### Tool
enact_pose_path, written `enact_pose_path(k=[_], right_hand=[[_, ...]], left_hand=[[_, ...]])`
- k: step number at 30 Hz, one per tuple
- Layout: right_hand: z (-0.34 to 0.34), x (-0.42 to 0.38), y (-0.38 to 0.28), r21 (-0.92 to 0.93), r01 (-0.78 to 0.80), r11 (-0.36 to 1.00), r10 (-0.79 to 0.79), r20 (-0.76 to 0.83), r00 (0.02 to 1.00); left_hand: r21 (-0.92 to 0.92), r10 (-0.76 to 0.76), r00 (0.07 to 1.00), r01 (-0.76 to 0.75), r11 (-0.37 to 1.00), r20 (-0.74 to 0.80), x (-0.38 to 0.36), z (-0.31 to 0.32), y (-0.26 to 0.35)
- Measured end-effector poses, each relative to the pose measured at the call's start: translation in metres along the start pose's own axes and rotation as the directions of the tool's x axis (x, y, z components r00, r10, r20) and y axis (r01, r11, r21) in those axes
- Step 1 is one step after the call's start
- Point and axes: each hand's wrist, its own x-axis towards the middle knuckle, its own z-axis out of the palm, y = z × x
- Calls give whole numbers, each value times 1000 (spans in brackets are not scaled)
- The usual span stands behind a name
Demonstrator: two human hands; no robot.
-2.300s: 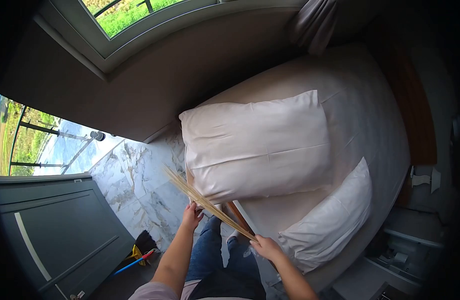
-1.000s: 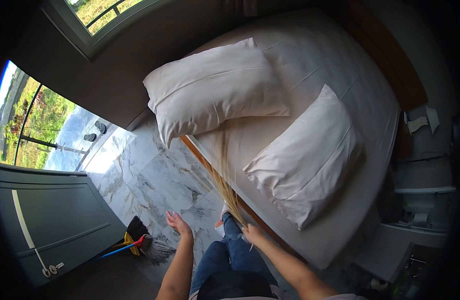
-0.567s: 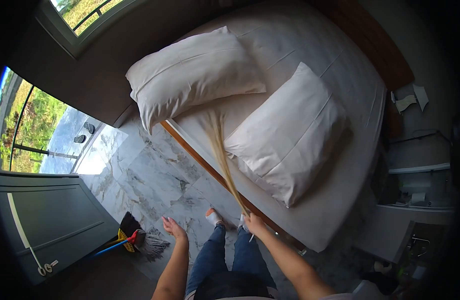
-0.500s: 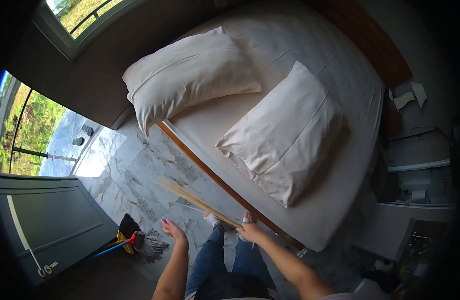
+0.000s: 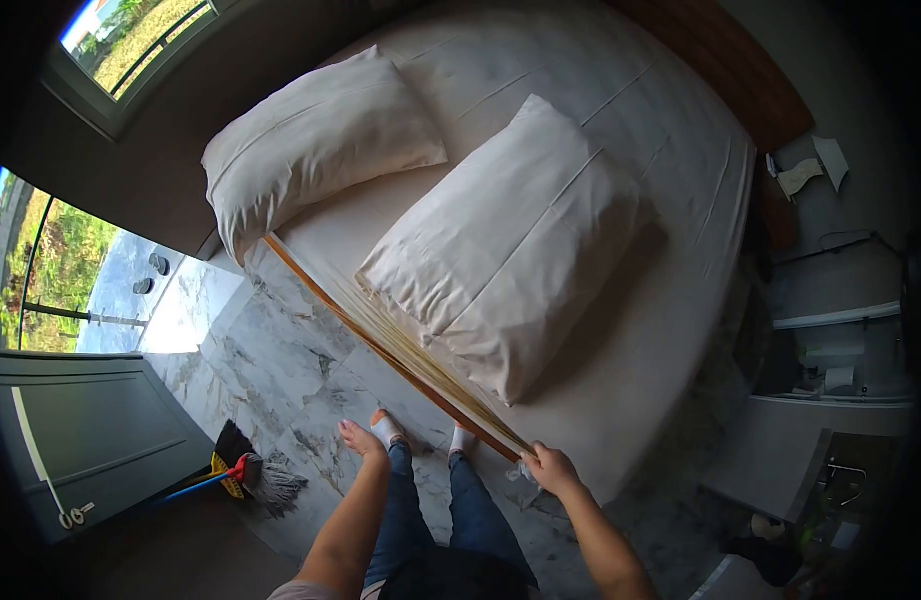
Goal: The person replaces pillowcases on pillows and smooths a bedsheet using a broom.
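Note:
My right hand (image 5: 551, 468) is closed around the lower end of a stick broom (image 5: 459, 390), a bundle of long, thin straw-coloured sticks. The sticks lie along the near side of the bed, just inside its wooden edge (image 5: 331, 302), and reach up beside the nearer pillow (image 5: 501, 250). With nothing in it, my left hand (image 5: 363, 438) hangs over the floor close to my feet, fingers apart. A second pillow (image 5: 316, 145) rests farther left on the pale sheet (image 5: 606, 430).
A mop (image 5: 273, 482) and a dark-bristled broom (image 5: 231, 450) lean by the grey-green door (image 5: 101, 430) at left. Slippers (image 5: 151, 278) sit beyond the doorway. Shelving (image 5: 841, 355) stands on the right, and marble-look tiles (image 5: 271, 370) cover the floor.
My right hand has swung the stick broom from above the floor onto the near side of the bed. My left hand has shifted slightly right, and the view has turned.

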Motion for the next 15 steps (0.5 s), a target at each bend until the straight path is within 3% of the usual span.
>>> enact_pose_path(k=[1,2,4,5,6,8,9,12,13,15], right_hand=[[-2,-3,11,156,98,983,-75,-146,986],[-10,-6,14,245,50,968,10,-238,971],[-33,-5,13,421,-10,907,194,-396,898],[-33,0,24,470,-17,882,231,-401,887],[-24,0,42,388,-53,920,176,-289,941],[-5,-2,83,206,-74,976,84,-42,996],[-17,-11,83,146,-61,987,62,-5,998],[-53,-32,75,304,-34,952,75,-122,990],[-58,-37,75,437,11,900,109,-248,963],[-54,-29,88,600,79,796,242,-435,867]], left_hand=[[9,-68,998,68,998,-19,-27,12,18],[18,-132,991,133,991,-35,-49,22,27],[-58,-64,975,79,995,215,-60,65,-7],[-163,-74,941,134,978,330,-74,84,-12],[-258,-68,895,199,946,441,-91,102,-12],[-247,-251,800,439,864,545,-140,112,37],[-235,-254,763,468,852,594,-139,129,29],[-324,-72,795,326,888,602,-130,168,13],[-307,-36,841,237,922,540,-154,154,49],[-304,-62,841,262,916,537,-183,151,87]])
